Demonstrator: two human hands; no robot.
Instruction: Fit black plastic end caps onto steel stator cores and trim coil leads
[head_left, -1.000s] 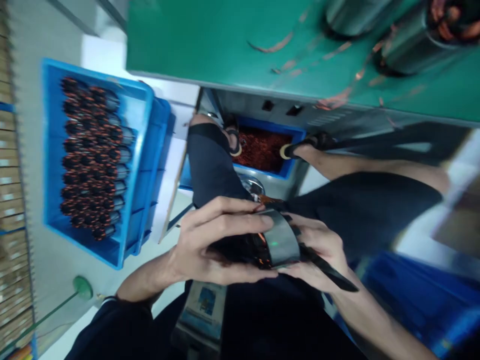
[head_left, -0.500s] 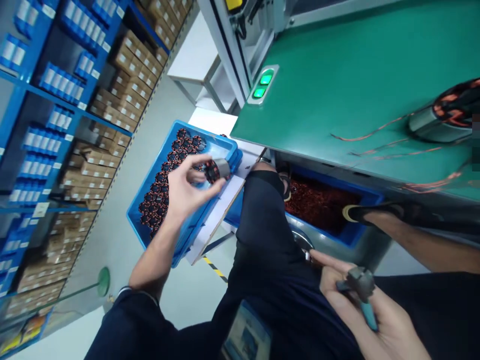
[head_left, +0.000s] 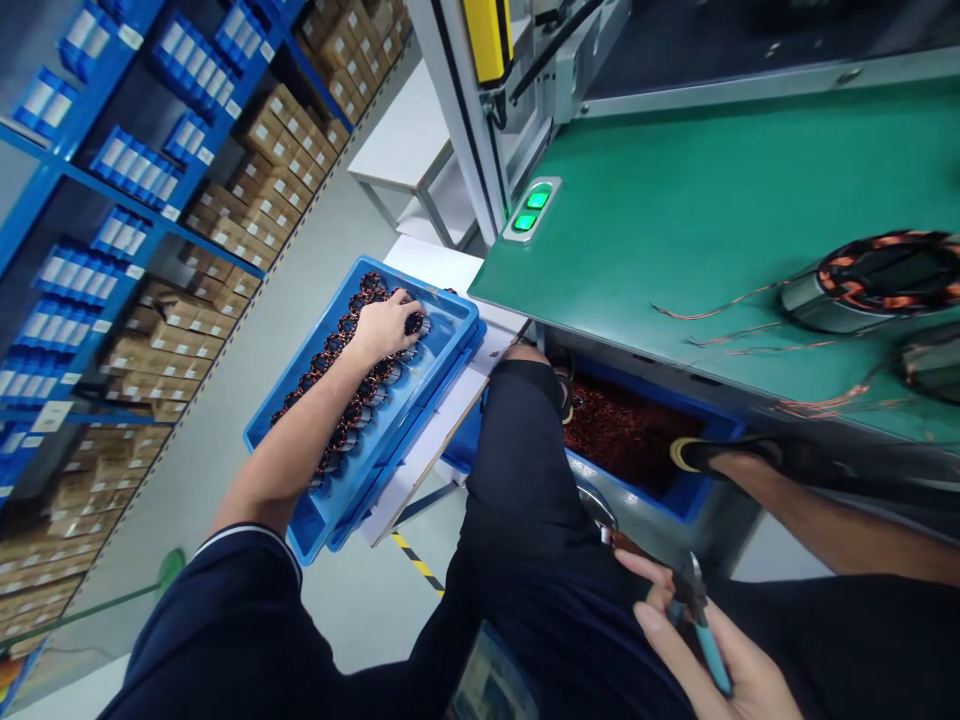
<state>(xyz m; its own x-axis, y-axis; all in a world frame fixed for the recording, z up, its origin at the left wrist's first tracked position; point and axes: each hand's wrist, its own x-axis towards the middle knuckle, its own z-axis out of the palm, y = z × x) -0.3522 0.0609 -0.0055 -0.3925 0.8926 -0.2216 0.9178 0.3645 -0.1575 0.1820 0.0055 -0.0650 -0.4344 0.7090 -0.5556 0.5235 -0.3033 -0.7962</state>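
Note:
Fingers of my left hand (head_left: 388,325) are closed round a small wound motor core (head_left: 414,323) at the upper part of a blue tray (head_left: 306,525). Rows of similar copper-wound cores (head_left: 351,432) stand in that tray, partly under my forearm. My right hand (head_left: 709,640) is low at the right, over my lap, wrapped round cutting pliers (head_left: 706,630) with teal handles; their jaws point up.
A green bench (head_left: 697,190) carries large wound stators (head_left: 847,290) with loose copper wires, and a panel with green-lit buttons (head_left: 531,210). Below is a blue bin (head_left: 637,480) of copper scraps. Shelves of boxes (head_left: 135,165) stand at the left.
My left hand has moved from above the tray's right edge into the tray with the core. My right hand still holds the pliers, now turned. The view has shifted.

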